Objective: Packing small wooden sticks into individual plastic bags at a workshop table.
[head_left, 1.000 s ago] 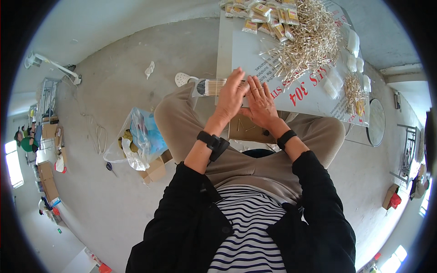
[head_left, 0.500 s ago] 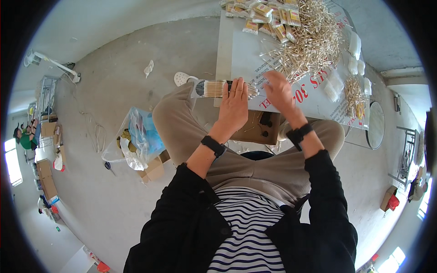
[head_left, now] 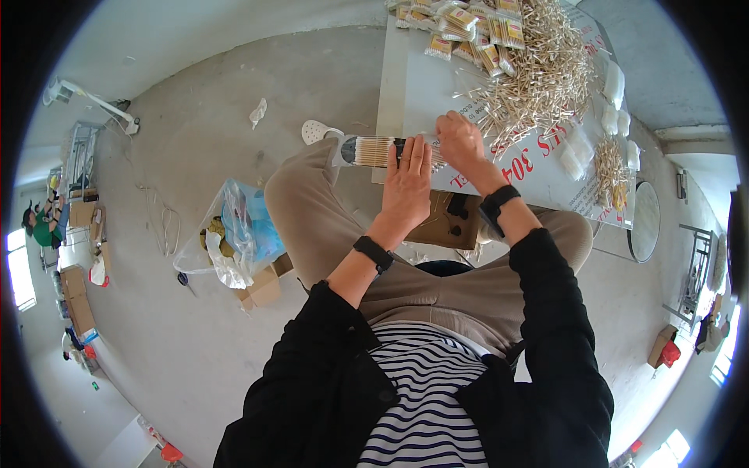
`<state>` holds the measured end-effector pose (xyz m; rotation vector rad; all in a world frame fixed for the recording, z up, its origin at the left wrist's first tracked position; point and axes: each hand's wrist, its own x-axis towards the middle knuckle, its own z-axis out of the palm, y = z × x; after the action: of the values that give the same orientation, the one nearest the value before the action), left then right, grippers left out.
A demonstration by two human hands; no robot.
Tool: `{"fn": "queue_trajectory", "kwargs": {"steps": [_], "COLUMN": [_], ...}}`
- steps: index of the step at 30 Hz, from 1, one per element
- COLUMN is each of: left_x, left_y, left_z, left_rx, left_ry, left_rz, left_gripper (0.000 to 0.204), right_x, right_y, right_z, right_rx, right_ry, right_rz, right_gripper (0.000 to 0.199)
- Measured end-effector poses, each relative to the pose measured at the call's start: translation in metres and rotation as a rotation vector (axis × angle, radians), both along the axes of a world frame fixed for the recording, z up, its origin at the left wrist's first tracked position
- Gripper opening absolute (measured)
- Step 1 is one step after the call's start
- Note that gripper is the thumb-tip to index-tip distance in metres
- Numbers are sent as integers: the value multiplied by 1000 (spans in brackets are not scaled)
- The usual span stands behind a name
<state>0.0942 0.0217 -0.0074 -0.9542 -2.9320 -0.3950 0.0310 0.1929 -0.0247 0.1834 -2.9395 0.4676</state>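
Note:
A clear plastic bag of cotton swabs (head_left: pixel 371 151) lies across the table's near-left corner, its left end hanging past the edge by my knee. My left hand (head_left: pixel 409 183) holds the bag, fingers close together over its right part; its thumb is hidden. At the bag's right end, touching or nearly touching the swab tips, my right hand (head_left: pixel 462 142) has its fingers curled inward and pressed together. What it pinches is too small to make out. Beyond it spreads a big heap of loose cotton swabs (head_left: pixel 550 74).
Filled swab packs (head_left: pixel 476 35) lie at the table's far edge. White bundles (head_left: pixel 613 86) and a smaller swab pile (head_left: pixel 610 168) sit on the right. Below the table edge is an open cardboard box (head_left: pixel 445 230). A plastic bag (head_left: pixel 242 226) stands on the floor at left.
My right hand has moved slightly left and its fingers have closed in at the bag's right end. The left hand stays on the bag. The whole view has shifted a little.

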Motion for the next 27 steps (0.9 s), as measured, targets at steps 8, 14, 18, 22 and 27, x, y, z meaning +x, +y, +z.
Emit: {"fn": "queue_trajectory", "kwargs": {"steps": [8, 14, 18, 22, 27], "left_x": [6, 2, 2, -3, -9], "left_y": [1, -3, -2, -2, -7], "left_z": [1, -8, -3, -10, 0], "left_rx": [41, -1, 71, 143, 75], "left_ry": [-50, 21, -37, 26, -21], "left_rz": [26, 24, -23, -23, -50], "left_gripper": [89, 87, 81, 75, 65], "right_x": [25, 41, 79, 102, 107], "right_y": [-13, -15, -16, -27, -28], "right_z": [5, 11, 14, 2, 1], "right_rx": [-255, -196, -174, -10, 17], "right_ry": [140, 153, 127, -18, -54], "right_rz": [87, 43, 13, 121, 102], "right_gripper": [6, 20, 48, 78, 82]}}
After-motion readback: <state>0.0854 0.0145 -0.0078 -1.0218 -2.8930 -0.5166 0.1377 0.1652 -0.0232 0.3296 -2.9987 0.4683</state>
